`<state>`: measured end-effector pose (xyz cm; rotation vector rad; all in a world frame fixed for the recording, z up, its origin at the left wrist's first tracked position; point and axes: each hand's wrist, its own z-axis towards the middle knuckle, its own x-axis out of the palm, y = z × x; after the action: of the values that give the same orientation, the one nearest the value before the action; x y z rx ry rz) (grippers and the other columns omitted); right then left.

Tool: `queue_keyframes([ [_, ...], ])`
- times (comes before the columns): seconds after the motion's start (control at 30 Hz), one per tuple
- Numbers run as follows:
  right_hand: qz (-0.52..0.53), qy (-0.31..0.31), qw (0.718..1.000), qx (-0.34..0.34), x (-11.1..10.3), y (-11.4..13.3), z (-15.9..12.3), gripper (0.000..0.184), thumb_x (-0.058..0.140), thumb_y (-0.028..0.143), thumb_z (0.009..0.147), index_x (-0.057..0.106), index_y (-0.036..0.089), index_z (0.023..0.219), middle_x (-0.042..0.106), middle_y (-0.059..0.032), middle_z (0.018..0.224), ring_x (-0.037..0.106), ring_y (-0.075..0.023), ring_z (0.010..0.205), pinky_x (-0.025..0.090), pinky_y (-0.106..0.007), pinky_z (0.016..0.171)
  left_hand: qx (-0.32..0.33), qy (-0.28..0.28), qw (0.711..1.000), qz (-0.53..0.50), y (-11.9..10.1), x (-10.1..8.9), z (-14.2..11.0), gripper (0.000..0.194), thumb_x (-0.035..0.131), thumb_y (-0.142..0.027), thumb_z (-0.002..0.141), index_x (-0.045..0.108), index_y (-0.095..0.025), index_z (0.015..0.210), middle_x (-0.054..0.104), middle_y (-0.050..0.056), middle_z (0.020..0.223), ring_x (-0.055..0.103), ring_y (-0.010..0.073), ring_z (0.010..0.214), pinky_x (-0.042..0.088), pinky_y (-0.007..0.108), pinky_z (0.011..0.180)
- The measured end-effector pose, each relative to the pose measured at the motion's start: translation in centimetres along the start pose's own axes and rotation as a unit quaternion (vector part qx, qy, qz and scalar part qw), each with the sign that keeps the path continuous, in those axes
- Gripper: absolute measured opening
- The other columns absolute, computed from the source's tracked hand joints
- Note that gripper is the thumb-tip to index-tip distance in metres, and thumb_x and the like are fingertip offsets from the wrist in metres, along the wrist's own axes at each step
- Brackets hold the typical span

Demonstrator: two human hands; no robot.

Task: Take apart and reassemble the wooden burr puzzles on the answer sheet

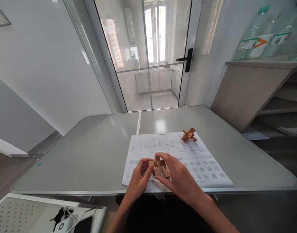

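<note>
Between my two hands, near the table's front edge, is a cluster of light wooden puzzle blocks (157, 171), partly covered by my fingers. My left hand (140, 174) pinches a block at the cluster's left side. My right hand (176, 171) spans the cluster from top to bottom, with its index finger on an upright block and its thumb low down. A loose-looking, tilted block (165, 172) shows beside the right palm. Under both hands lies a printed instruction sheet (136, 147) with rows of line diagrams.
An assembled wooden burr puzzle (189, 135) sits on the sheet's far right corner. The grey table (90, 155) reaches back to a glass door (148, 58). At lower left, a white surface (39, 213) holds keys, a cable and a phone. Plastic bottles (255, 38) stand on a shelf at right.
</note>
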<state>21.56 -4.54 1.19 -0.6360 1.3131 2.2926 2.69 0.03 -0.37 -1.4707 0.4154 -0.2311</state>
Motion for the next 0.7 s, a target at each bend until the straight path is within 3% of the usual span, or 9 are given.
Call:
queue_keyframes([
  [0.1,-0.021,0.005,1.000,-0.005,0.28,-0.41,0.11,0.064,0.068,0.014,0.091,0.037,0.034,0.144,0.064,-0.0062,0.136,0.067,-0.0287,0.120,0.058,-0.050,0.099,-0.005,0.014,1.000,0.001,-0.41,0.16,-0.02,0.032,0.059,-0.048,0.100,0.063,-0.022,0.118,0.072,0.009,0.116,0.066,0.0241,0.105,0.049,0.036,0.098],
  [0.23,-0.040,0.013,0.999,-0.007,0.40,-0.70,0.22,0.072,0.070,0.009,0.084,0.037,0.033,0.143,0.065,-0.0061,0.133,0.068,-0.0293,0.117,0.059,-0.049,0.096,-0.007,0.011,1.000,-0.002,-0.46,0.20,0.06,0.034,0.061,-0.049,0.099,0.063,-0.021,0.118,0.073,0.009,0.119,0.067,0.0248,0.108,0.049,0.037,0.100],
  [0.5,-0.050,0.030,0.998,0.009,0.09,0.02,0.35,0.053,0.063,0.013,0.091,0.041,0.030,0.136,0.068,-0.0052,0.120,0.072,-0.0268,0.101,0.059,-0.043,0.083,0.006,0.025,1.000,0.012,-0.28,0.21,-0.12,0.030,0.059,-0.046,0.101,0.062,-0.021,0.116,0.072,0.010,0.119,0.067,0.0247,0.107,0.049,0.038,0.100],
  [0.7,-0.066,0.027,0.997,0.004,0.36,0.09,0.43,0.047,0.060,0.014,0.094,0.043,0.029,0.134,0.069,-0.0047,0.116,0.071,-0.0259,0.096,0.059,-0.041,0.078,-0.006,0.011,1.000,-0.007,-0.25,0.42,-0.23,0.044,0.062,-0.048,0.099,0.051,-0.024,0.133,0.073,0.009,0.117,0.068,0.0250,0.111,0.047,0.041,0.104],
])
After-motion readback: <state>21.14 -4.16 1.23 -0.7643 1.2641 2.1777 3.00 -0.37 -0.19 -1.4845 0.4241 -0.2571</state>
